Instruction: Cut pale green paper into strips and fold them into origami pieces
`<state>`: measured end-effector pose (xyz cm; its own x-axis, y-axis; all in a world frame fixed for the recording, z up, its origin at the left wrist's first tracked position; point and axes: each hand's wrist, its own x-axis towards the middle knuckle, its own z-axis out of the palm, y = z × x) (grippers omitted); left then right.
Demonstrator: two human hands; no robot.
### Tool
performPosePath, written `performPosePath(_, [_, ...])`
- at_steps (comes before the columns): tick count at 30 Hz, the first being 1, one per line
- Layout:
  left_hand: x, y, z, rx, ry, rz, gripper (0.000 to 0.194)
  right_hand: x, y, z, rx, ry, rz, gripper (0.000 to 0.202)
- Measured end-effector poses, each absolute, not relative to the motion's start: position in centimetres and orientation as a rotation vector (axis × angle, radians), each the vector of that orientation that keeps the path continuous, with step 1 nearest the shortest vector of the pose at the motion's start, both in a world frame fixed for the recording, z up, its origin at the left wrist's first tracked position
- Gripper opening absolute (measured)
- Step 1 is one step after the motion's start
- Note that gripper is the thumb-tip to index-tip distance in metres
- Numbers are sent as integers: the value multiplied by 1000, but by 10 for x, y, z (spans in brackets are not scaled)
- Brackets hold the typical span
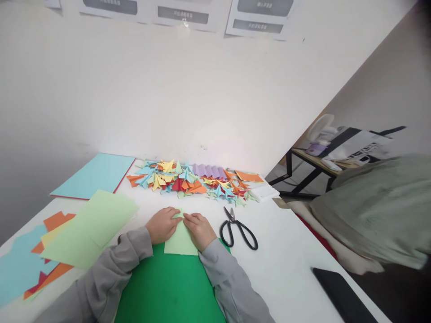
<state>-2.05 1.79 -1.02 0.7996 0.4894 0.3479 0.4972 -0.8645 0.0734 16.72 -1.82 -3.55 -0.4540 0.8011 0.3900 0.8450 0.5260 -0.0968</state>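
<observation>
A light green sheet of paper (pixel 181 243) lies partly on a green mat (pixel 171 287), its far end narrowed between my hands. My left hand (pixel 164 225) presses on its left side, the fingertips together near the top. From the right, my right hand (pixel 201 229) has its fingers closed on the same end, close to the left fingertips. Black-handled scissors (pixel 238 228) lie on the white table, blades slightly apart, to the right of my right hand. A larger light green sheet (pixel 90 229) lies beside my left forearm.
Behind my hands lies a heap of small folded paper planes (pixel 183 179) in many colours. Blue paper (pixel 96 175) rests at the back left, with coloured scraps (pixel 55 224) nearer. A black flat object (pixel 341 294) lies at the right edge. Another person's leg (pixel 336 242) shows beyond.
</observation>
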Motion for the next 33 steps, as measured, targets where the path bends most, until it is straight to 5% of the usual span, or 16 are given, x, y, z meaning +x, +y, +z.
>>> performPosePath(33, [-12,12,-4,-2871,-915,-316,37,165,-18,-34,-1350,-2368,-135,35])
